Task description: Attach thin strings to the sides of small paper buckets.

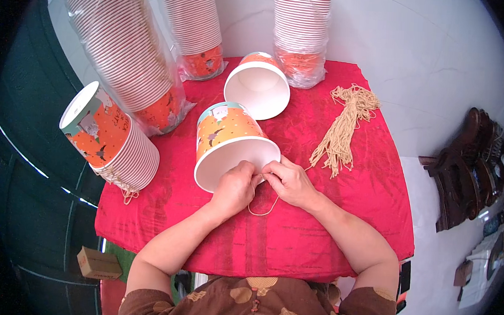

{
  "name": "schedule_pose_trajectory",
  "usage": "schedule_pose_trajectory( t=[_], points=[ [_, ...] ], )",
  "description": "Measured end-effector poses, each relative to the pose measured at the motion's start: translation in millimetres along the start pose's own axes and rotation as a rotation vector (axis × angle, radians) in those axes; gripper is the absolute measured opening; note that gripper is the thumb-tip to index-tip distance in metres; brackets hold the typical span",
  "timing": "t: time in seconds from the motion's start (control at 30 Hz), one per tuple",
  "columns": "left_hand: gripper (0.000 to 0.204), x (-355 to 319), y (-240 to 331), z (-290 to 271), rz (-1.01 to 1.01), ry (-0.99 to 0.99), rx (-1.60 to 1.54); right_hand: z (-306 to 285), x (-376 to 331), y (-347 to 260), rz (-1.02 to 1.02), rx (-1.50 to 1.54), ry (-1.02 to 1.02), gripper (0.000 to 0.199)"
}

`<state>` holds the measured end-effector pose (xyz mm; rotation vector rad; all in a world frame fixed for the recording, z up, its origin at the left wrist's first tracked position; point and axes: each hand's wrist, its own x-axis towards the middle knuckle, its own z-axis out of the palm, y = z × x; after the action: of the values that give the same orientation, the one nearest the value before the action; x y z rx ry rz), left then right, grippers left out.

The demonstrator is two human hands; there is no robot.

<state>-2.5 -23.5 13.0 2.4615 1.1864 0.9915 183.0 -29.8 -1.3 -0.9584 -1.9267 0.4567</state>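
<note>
An orange paper bucket (222,132) with a white inside lies tipped on the table, its mouth facing me. At the near right part of its rim, my left hand (236,186) and my right hand (289,181) meet, both with fingers pinched on a thin beige cord (264,214). A loop of that cord hangs below the fingers. Whether it passes through the bucket wall is hidden by my hands. Just behind lies a second paper bucket (260,90), also on its side. A bundle of beige cords (347,128) rests to the right of my right hand.
Everything stands on a red cloth-covered table (368,220). At left leans a nested bucket stack (141,157) with cords hanging from it. Tall plastic-wrapped stacks (124,48) rise along the back. Dark shoes (474,163) are off to the right; a cardboard box (99,263) sits lower left.
</note>
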Motion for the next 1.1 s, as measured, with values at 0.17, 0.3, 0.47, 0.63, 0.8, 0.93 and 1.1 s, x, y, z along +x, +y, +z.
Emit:
schedule_pose_trajectory(
  t=[0.17, 0.3, 0.47, 0.63, 0.8, 0.93, 1.1],
  points=[
    [0.014, 0.9, -5.1, -3.4, -0.133, -0.039, -0.153, -1.3, -0.2, -1.1, -0.039, -0.012, -0.007, 0.008],
    [0.011, -0.1, -9.0, -3.0, -0.166, -0.042, -0.136, -1.6, 0.4, -3.5, -0.071, -0.004, -0.024, 0.009],
    [0.011, 1.7, -9.8, -1.6, -0.181, 0.001, -0.130, -1.9, -1.2, -2.9, -0.130, -0.044, -0.051, 0.011],
    [0.012, 4.4, -6.3, -3.5, -0.202, 0.015, -0.121, -1.7, -0.6, -4.6, -0.145, -0.068, -0.068, 0.011],
    [0.014, 8.4, -12.6, 0.4, -0.236, 0.033, -0.057, 0.0, 0.4, -5.0, -0.208, -0.117, -0.049, 0.010],
    [0.014, 9.9, -14.5, 2.3, -0.258, 0.045, -0.055, -1.9, -1.1, -15.6, -0.248, -0.299, -0.062, 0.010],
    [0.014, 11.3, -14.5, 3.5, -0.257, 0.043, -0.024, 1.1, -7.1, -25.7, -0.347, -0.578, -0.078, 0.008]
  ],
)
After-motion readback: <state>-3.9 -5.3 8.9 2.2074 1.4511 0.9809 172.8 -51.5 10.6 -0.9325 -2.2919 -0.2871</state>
